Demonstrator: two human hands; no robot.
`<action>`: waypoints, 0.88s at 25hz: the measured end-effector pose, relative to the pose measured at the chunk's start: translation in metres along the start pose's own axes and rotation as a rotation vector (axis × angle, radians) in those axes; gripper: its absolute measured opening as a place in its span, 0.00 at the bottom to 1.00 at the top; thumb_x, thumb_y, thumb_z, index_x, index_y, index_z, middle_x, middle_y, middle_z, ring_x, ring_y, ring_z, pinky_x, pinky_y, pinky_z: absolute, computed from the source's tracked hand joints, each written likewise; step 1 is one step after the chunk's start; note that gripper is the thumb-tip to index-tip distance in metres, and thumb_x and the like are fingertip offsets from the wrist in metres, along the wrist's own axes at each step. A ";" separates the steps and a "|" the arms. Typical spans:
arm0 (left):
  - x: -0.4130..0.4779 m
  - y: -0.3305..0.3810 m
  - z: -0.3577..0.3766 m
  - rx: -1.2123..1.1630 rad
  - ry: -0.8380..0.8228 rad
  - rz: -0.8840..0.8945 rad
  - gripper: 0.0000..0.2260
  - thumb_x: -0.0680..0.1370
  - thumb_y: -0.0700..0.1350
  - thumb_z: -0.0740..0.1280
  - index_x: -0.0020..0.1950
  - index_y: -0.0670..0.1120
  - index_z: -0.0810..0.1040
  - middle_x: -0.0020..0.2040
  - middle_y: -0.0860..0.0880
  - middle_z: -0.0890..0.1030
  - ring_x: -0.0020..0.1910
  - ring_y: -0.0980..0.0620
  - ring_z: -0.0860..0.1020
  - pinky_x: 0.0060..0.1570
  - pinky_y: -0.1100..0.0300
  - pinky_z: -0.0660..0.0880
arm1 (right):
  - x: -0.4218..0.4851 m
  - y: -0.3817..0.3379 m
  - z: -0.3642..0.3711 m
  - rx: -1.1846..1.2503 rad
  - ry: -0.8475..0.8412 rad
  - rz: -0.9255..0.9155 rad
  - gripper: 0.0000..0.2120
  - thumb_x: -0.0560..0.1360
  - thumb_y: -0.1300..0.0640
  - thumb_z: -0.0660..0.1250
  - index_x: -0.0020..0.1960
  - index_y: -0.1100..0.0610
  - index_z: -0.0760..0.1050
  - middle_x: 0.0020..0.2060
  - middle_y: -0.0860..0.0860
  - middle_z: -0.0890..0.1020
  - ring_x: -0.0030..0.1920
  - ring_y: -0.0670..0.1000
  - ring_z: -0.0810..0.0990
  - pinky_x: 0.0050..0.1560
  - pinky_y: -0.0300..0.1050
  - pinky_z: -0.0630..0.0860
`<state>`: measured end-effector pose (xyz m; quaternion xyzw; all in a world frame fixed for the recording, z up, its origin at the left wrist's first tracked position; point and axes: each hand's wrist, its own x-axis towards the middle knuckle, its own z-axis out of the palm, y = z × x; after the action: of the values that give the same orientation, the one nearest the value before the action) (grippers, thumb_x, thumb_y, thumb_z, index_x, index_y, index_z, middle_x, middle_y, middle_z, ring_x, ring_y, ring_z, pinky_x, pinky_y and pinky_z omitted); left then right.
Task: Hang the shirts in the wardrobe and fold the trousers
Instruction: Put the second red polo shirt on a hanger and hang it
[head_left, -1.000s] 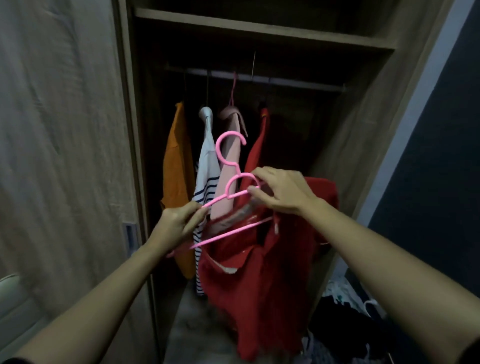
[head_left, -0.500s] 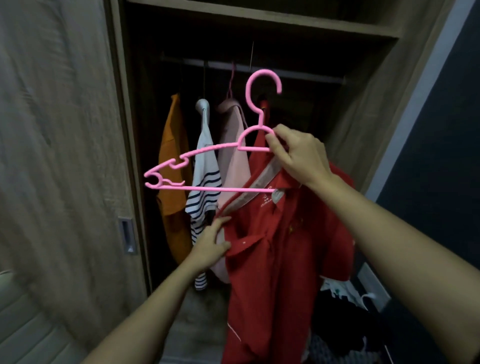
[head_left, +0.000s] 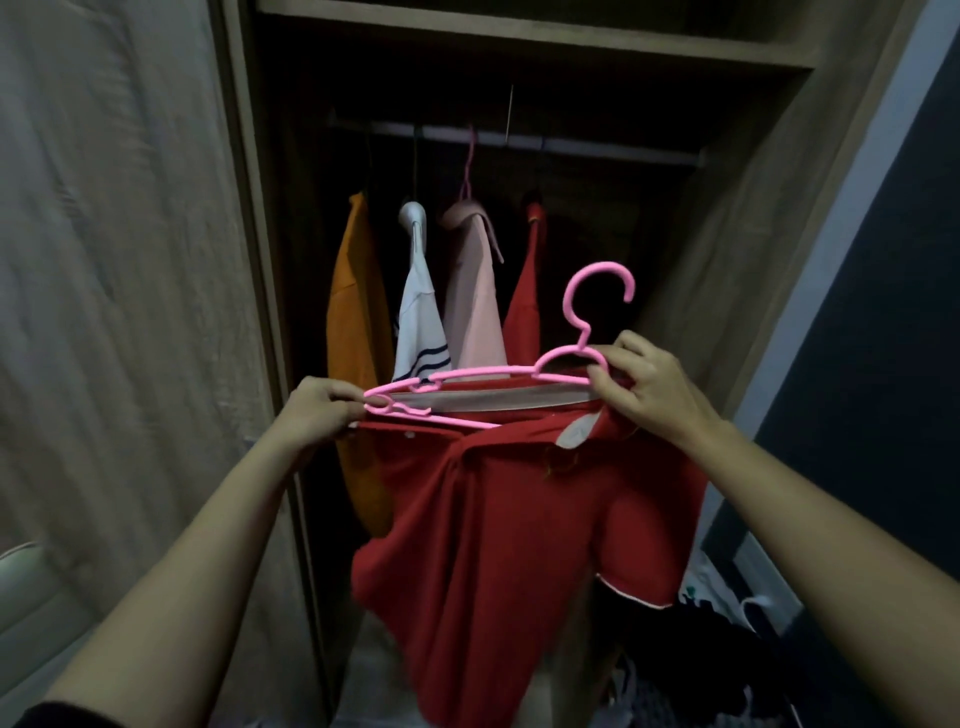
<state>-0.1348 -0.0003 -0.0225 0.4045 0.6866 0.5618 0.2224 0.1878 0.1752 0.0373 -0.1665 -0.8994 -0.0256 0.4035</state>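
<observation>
While both arms reach forward, left hand (head_left: 317, 415) pinching pink hanger (head_left: 483, 375) end, right hand (head_left: 649, 395) gripping its neck, red shirt (head_left: 519, 545) draped below

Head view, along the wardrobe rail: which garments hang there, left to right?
Orange shirt → white striped shirt → pale pink shirt → red shirt, all on the rail.

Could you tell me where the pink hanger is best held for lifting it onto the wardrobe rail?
Probably at the neck of the pink hanger, just below the hook, pinched from the right, where the right hand already is. That leaves the open hook free above the fingers to catch the rail, and the red shirt hangs balanced beneath.
</observation>
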 end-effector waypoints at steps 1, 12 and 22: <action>-0.001 0.006 -0.001 -0.006 -0.017 -0.011 0.17 0.72 0.29 0.66 0.33 0.49 0.85 0.23 0.49 0.76 0.21 0.58 0.71 0.22 0.70 0.68 | -0.002 0.002 0.000 -0.010 -0.013 -0.004 0.17 0.75 0.49 0.60 0.56 0.55 0.80 0.36 0.52 0.71 0.31 0.50 0.73 0.35 0.44 0.72; -0.055 0.063 0.081 0.721 0.284 0.977 0.14 0.70 0.44 0.61 0.48 0.41 0.83 0.38 0.42 0.81 0.34 0.42 0.81 0.30 0.55 0.77 | 0.028 -0.024 0.015 -0.092 -0.010 0.321 0.15 0.76 0.46 0.61 0.46 0.54 0.81 0.35 0.50 0.74 0.39 0.57 0.78 0.39 0.49 0.73; -0.018 0.075 0.044 0.656 -0.178 0.702 0.30 0.71 0.72 0.55 0.53 0.49 0.78 0.41 0.56 0.82 0.40 0.61 0.79 0.43 0.58 0.76 | 0.020 -0.008 -0.013 0.128 0.104 0.142 0.16 0.74 0.39 0.61 0.50 0.47 0.80 0.38 0.43 0.76 0.39 0.44 0.77 0.41 0.53 0.76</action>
<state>-0.0679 0.0140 0.0347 0.7069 0.6278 0.3200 -0.0617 0.1822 0.1712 0.0618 -0.2023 -0.8628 0.0520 0.4603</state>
